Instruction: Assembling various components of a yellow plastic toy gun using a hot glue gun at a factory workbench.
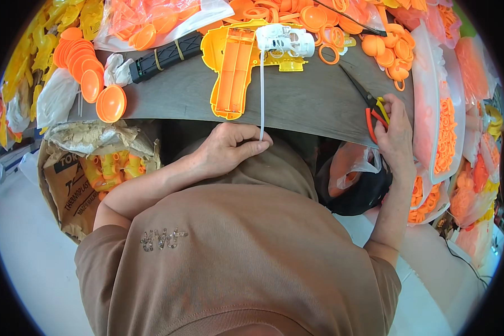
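Tubing seems already joined to the white mechanism on the housing, not yet closed, while below the housing our left hand pinches it and rightward our right hand grasps scissors.

Bright, fairly even light shows my left hand and right hand clearly. Dark shadow fills the space beneath my desk, whose edge the fisheye bends; toward the black rim, details soften.

Brn ppr sack, L side
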{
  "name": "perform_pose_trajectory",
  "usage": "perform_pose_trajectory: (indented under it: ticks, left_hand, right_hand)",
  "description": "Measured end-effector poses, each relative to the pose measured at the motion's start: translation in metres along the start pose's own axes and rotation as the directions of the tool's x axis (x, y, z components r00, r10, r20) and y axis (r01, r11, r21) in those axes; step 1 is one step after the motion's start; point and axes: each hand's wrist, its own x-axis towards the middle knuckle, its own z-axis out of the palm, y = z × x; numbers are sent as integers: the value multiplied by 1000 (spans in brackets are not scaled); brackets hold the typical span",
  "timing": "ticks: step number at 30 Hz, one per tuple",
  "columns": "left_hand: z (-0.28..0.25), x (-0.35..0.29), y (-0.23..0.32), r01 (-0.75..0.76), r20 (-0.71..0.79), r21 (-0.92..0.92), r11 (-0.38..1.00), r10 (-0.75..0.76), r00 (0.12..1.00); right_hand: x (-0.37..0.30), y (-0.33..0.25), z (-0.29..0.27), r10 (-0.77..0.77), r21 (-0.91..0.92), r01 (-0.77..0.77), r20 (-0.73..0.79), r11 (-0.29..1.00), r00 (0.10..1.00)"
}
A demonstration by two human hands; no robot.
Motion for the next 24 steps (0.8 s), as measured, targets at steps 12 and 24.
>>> perform_pose_trajectory:
  ticks: [12, 24]
  left_hand:
    - [-1, 6, 4, 155, 184, -415, 897, -84, 979]
    - [1, 6, 2, 156, 233, -517, 841, -38, 972]
  right_hand:
    - [-82, -64, 16, -27, 717, -268, 371, 644, 928]
    - [-83, -85, 55, -252, 671, -146, 459, 727, 852]
